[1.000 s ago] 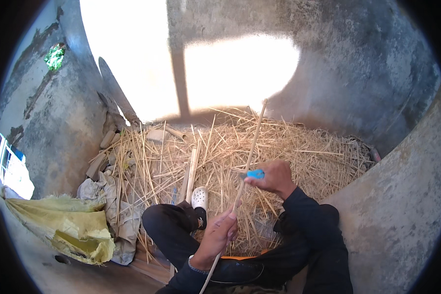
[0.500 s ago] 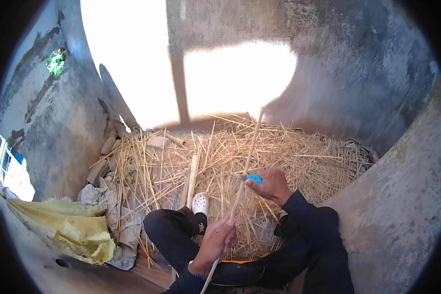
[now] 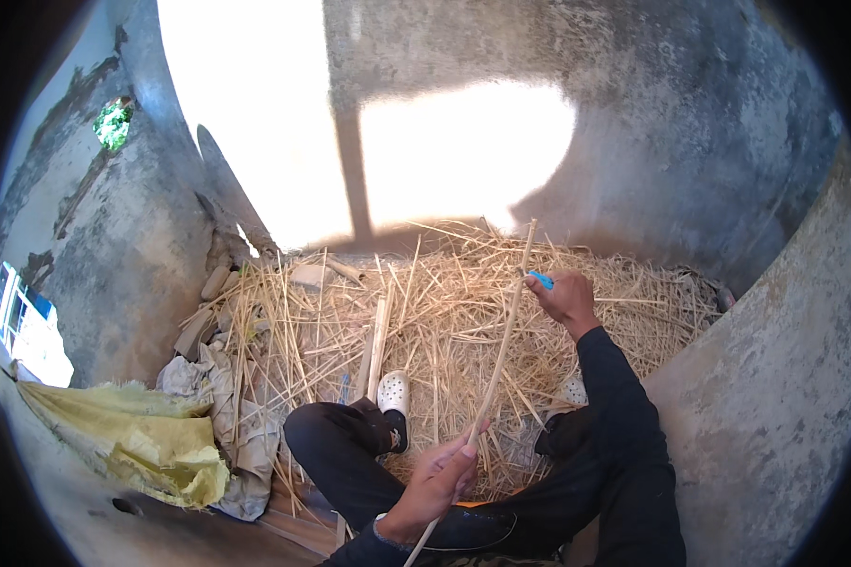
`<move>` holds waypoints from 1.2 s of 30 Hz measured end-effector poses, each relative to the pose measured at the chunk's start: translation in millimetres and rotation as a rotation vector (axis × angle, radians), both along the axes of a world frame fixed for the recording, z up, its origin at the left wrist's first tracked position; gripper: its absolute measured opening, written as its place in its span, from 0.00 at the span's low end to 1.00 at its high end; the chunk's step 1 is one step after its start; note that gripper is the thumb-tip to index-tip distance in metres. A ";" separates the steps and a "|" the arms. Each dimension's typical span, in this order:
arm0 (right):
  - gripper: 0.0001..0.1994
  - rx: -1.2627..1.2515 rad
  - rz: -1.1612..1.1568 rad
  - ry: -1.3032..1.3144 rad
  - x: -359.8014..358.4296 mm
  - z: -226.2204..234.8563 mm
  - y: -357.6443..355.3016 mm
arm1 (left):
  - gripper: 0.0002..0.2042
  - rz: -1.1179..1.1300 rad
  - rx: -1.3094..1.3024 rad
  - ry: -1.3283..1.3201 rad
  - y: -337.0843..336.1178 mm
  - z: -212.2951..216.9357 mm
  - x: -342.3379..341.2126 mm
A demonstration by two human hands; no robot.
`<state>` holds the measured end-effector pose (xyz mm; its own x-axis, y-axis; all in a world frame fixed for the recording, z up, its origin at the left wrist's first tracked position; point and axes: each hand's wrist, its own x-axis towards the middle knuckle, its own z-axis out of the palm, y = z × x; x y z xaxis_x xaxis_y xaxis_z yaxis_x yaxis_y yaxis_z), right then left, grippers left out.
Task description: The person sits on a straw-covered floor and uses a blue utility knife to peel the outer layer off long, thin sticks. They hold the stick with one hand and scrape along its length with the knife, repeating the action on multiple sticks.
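A long, thin, pale stick (image 3: 503, 364), probably bamboo, slants up and away from my lap. My left hand (image 3: 435, 484) is closed round its lower part, above my legs. Farther up, near the stick's far end, my right hand (image 3: 567, 299) grips a small blue-handled knife (image 3: 540, 280). The tool's tip meets the stick there; its blade is too small to make out clearly. The stick's near end runs out of the picture below my left wrist.
Straw-like strips and shavings (image 3: 449, 331) cover the floor. Longer split pieces (image 3: 380, 335) lie beyond my left shoe (image 3: 393, 392). A torn yellow sack (image 3: 151, 444) lies at the left. Concrete walls (image 3: 633, 170) surround me, with a low slanted wall (image 3: 756, 397) on the right.
My right hand and the blue-handled knife have moved up and away along the stick. My left hand has shifted slightly right, and the stick's far end has swung right.
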<state>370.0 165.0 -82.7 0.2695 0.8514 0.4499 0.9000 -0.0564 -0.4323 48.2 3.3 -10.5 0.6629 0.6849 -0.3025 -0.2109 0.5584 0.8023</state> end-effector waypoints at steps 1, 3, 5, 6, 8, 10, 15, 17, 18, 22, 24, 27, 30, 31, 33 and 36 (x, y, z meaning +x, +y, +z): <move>0.40 0.001 -0.013 -0.008 8.6 0.6 1.8 | 0.24 -0.018 0.004 0.005 -1.6 0.3 0.6; 0.41 0.004 -0.033 -0.023 23.9 0.0 5.9 | 0.25 -0.034 0.012 0.006 -3.6 -0.2 0.6; 0.41 0.053 -0.082 -0.031 44.6 -6.9 13.6 | 0.25 -0.062 0.026 0.009 -4.7 -0.9 2.9; 0.41 0.077 -0.108 -0.035 54.3 -11.4 16.9 | 0.25 -0.077 0.034 0.014 -5.3 -2.5 3.9; 0.40 0.021 -0.144 -0.037 61.8 -2.1 15.0 | 0.25 -0.090 0.043 0.036 -7.4 -3.3 3.4; 0.39 -0.013 -0.189 -0.052 74.2 2.2 15.1 | 0.25 -0.102 0.047 0.061 -8.8 -2.2 5.3; 0.38 0.048 -0.233 -0.193 86.4 -10.9 10.9 | 0.24 -0.122 0.016 0.031 -4.4 -11.3 8.6; 0.38 0.065 -0.235 -0.259 88.2 -20.3 11.0 | 0.23 -0.125 -0.007 0.040 -1.4 -14.7 9.7; 0.38 0.000 -0.233 -0.282 89.1 -25.0 10.2 | 0.23 -0.124 -0.022 0.055 -0.2 -16.1 7.5; 0.39 -0.096 -0.191 -0.309 92.6 -50.2 16.3 | 0.22 -0.111 -0.062 0.084 3.5 -26.0 1.9; 0.38 -0.031 -0.159 -0.336 88.0 -64.7 15.8 | 0.22 -0.109 -0.096 0.087 3.1 -31.1 -3.8; 0.38 -0.112 -0.145 -0.330 98.9 -78.9 17.0 | 0.22 -0.097 -0.123 0.100 2.8 -33.5 -8.8; 0.37 -0.150 -0.126 -0.344 104.1 -93.5 10.8 | 0.22 -0.110 -0.140 0.079 -1.6 -39.8 -13.3; 0.36 -0.142 -0.116 -0.358 104.8 -92.4 10.9 | 0.22 -0.116 -0.135 0.062 -1.8 -40.4 -13.7; 0.36 -0.105 -0.085 -0.359 106.8 -89.4 13.5 | 0.22 -0.095 -0.126 0.069 -2.7 -38.7 -14.0; 0.38 -0.086 -0.069 -0.406 114.6 -95.8 10.9 | 0.21 -0.103 -0.112 0.051 -3.9 -39.5 -19.6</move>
<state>484.6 175.9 -178.5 0.1430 0.8766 0.4594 0.9891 -0.1434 -0.0343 28.6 -0.7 -50.0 0.7096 0.5743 -0.4082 -0.1087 0.6617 0.7419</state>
